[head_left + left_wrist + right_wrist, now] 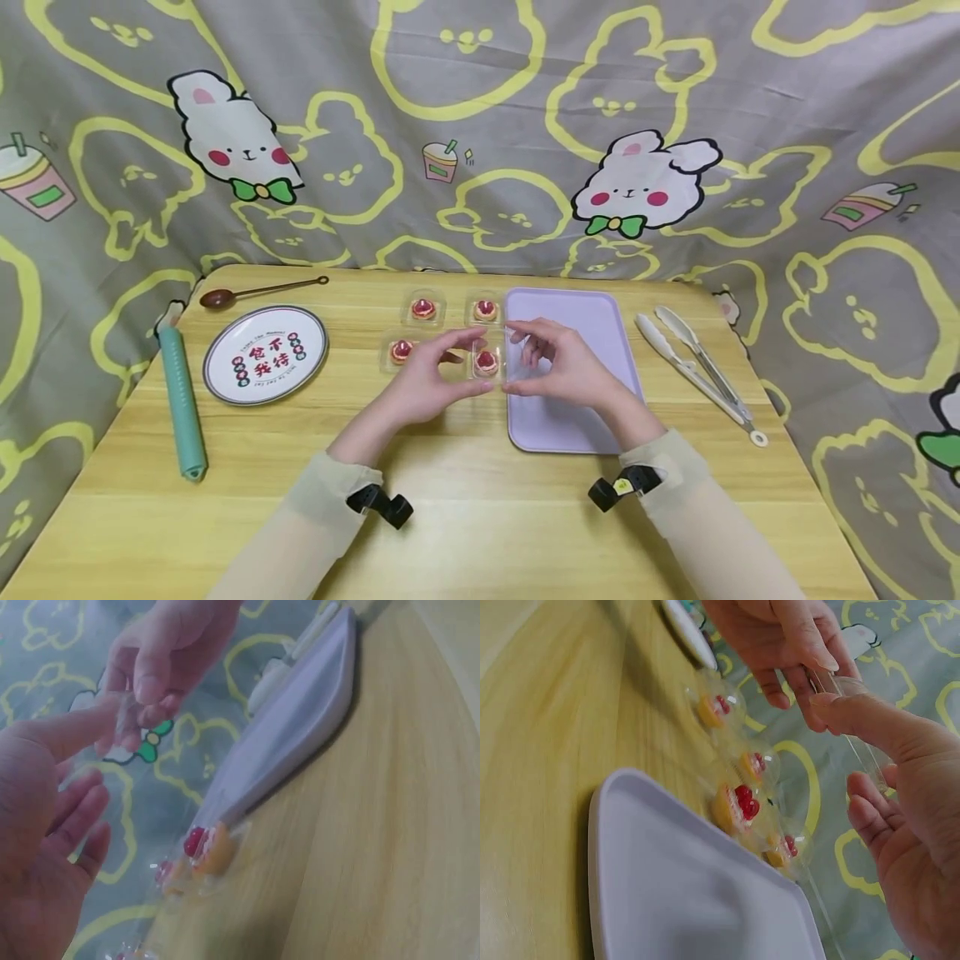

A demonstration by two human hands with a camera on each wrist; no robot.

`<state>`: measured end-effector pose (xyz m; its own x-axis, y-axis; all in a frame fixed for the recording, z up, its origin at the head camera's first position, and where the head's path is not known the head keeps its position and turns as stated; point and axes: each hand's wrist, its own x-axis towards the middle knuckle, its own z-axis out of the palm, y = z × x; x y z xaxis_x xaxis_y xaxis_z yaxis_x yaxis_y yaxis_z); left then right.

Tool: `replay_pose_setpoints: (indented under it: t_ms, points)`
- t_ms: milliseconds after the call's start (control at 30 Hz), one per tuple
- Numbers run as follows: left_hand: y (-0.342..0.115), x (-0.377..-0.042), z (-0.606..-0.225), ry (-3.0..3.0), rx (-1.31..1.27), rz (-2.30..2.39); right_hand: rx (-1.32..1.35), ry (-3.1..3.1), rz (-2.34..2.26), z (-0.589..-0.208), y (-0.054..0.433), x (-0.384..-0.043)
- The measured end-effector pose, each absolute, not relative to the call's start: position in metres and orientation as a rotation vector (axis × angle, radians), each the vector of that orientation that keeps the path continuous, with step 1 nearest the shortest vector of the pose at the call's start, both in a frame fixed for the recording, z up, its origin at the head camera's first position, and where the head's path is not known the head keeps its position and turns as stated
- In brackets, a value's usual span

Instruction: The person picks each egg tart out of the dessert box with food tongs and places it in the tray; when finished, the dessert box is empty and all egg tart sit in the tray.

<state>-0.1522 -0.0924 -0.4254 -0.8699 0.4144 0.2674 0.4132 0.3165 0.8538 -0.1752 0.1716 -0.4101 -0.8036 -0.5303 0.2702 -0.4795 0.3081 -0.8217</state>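
Nearest, along the bottom of the frame, bare worktop point(480, 533) lies between the sleeved forearms point(285, 525), leaving room to draw the elbows back. At centre the left hand point(427, 379) and right hand point(562, 362) face each other slightly apart, both pinching what looks like a clear lid point(868, 761) at opposite sides. Gripping it by the sides probably keeps the thin plastic level. In the head view a fruit-topped tart point(486, 362) shows between the fingertips, just beside the left edge of the lilac tray point(570, 429); whether it sits in a base I cannot tell. The tray's raised rim is the edge to clear on the right. Three boxed tarts point(423, 310) crowd close, one behind and two to the left, so a low leftward sweep could knock them. Open wood separates this group from the plate point(303, 367) and green roll point(182, 404) at left, and the tray from the tongs point(693, 377) at right. A brown spoon point(217, 299) lies upper left; a patterned curtain point(487, 83) bounds the far edge.
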Motion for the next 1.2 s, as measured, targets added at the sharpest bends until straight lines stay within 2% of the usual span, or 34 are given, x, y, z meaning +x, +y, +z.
replay_pose_setpoints:
  t_ms: [233, 1033, 1200]
  points:
    - [-0.094, -0.149, -0.422, 2.448, 0.729, 1.827, -0.866, 2.323, -1.72, -0.407, 0.171, -0.171]
    - [-0.103, -0.146, -0.425, 2.312, 0.867, 1.983, -1.088, 2.104, -1.863, -0.417, 0.169, -0.167]
    - [-0.102, -0.147, -0.427, 2.34, 0.851, 2.022, -1.047, 2.17, -1.891, -0.422, 0.165, -0.166]
